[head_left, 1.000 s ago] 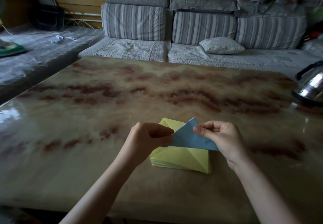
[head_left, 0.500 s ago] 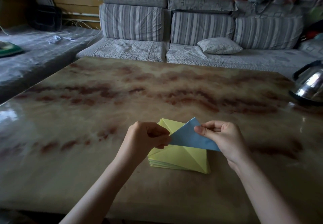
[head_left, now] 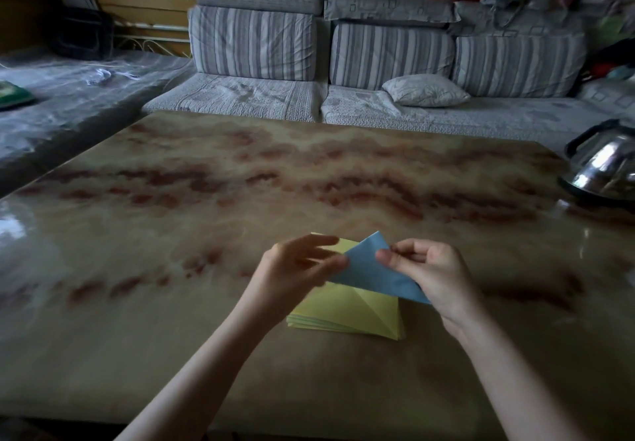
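Note:
A folded blue paper triangle (head_left: 371, 270) is held just above a stack of yellow paper sheets (head_left: 347, 313) lying on the marbled table (head_left: 240, 200). My right hand (head_left: 433, 275) pinches the blue paper's right part between thumb and fingers. My left hand (head_left: 295, 268) is at its left corner, blurred, with its fingers stretched out toward the paper and the thumb beneath; the corner itself is hidden by the fingers. The top yellow sheet shows a diagonal crease.
A steel kettle (head_left: 604, 169) stands at the table's right edge. Beyond the far edge runs a grey striped sofa (head_left: 378, 55) with a small pillow (head_left: 424, 91). A plastic-covered bench (head_left: 68, 103) lies to the left.
My left hand's fingers have uncurled and stretched out along the blue paper's left corner. The blue paper and my right hand have stayed nearly in place.

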A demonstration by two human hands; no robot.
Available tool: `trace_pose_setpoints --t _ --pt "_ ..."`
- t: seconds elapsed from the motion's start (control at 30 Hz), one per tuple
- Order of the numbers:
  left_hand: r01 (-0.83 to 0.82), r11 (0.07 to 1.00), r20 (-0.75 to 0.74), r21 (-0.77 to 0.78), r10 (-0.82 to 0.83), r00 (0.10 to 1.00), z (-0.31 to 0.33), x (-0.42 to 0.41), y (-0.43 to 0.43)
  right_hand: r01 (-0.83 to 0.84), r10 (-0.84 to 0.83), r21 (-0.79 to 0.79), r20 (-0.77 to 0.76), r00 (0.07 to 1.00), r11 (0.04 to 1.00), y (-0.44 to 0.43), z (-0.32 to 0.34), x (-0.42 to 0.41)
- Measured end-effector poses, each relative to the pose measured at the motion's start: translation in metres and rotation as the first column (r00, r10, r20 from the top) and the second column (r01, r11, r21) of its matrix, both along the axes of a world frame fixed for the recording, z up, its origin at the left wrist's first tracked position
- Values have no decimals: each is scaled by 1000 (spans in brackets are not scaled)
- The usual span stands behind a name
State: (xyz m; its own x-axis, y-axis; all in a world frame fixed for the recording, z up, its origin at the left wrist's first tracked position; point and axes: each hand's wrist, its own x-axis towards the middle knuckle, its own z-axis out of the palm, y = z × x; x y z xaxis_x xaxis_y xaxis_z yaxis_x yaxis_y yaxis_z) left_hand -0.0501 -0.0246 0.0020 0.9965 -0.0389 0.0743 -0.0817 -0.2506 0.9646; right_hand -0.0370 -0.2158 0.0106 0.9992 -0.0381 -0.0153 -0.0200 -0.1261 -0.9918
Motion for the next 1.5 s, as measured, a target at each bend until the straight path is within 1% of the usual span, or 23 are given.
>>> trace_pose_setpoints --t 0.03,0.13,0.23,0.27,0.3,0.33,0.4,0.43,0.5,0.57,0.63,0.67,0.73,0.77,0.8,0.9,1.0,1.1,1.17,1.27,1.33,1.43,1.5 --pt "10 1000 -13 -22 -10 1000 -2 0 -4 -30 30 -1 -1 1000 1000 2 1 -1" --pt "-52 999 28 -8 53 998 -7 1 -8 -135 134 -25 -25 991 991 -5 4 -4" --pt "-68 998 40 3 68 997 -13 3 -9 -187 188 -102 4 982 977 -21 6 0" --pt "-81 997 57 12 81 995 -15 3 -10 -158 162 -122 26 986 980 -25 5 2" --pt "-122 991 105 54 116 988 -17 4 -9 -95 103 -131 57 993 987 -29 4 6" --pt "-187 973 178 136 162 971 -18 5 -8 -3 17 -141 98 995 990 -35 1 11" --pt "-317 890 331 329 206 921 -19 7 0 205 -171 -167 200 965 964 -47 -7 23" --pt "-353 843 361 405 207 909 -20 8 3 288 -243 -174 241 940 942 -53 -10 29" --pt "-356 791 308 498 222 925 -22 9 8 397 -343 -179 273 899 900 -63 -19 39" --pt "-314 783 208 537 238 949 -25 9 8 450 -388 -226 271 881 864 -67 -27 45" --pt "-276 795 146 540 234 961 -29 9 9 473 -395 -331 277 876 817 -65 -36 47" --pt "-259 807 124 531 229 966 -29 9 10 487 -398 -417 286 872 768 -64 -40 48" --pt "-238 825 93 512 222 971 -29 10 11 499 -390 -607 314 866 618 -63 -45 48" --pt "-233 831 86 505 220 972 -29 11 12 492 -371 -661 329 869 567 -63 -48 47" --pt "-233 833 85 501 220 972 -30 11 12 480 -350 -686 333 875 547 -64 -49 47" --pt "-258 835 107 486 236 966 -30 11 14 475 -323 -673 349 880 567 -65 -47 46" --pt "-278 844 133 458 244 960 -31 12 15 543 -288 -569 479 829 617 -62 -31 43" --pt "-308 869 174 388 259 950 -29 14 14 577 -149 -518 649 746 632 -56 -16 38" --pt "-313 894 206 322 256 944 -27 16 15 531 -41 -524 685 727 666 -49 -12 35" --pt "-270 938 167 215 237 957 -21 17 17 328 117 -557 618 777 763 -33 -14 32" --pt "-234 967 108 105 223 969 -16 16 20 212 201 -585 560 804 783 -25 -19 32" --pt "-207 973 7 -101 208 978 -5 12 22 114 206 -563 473 857 818 -19 -23 28" --pt "-187 965 -28 -185 185 982 0 9 22 48 172 -464 420 891 885 -17 -20 25"
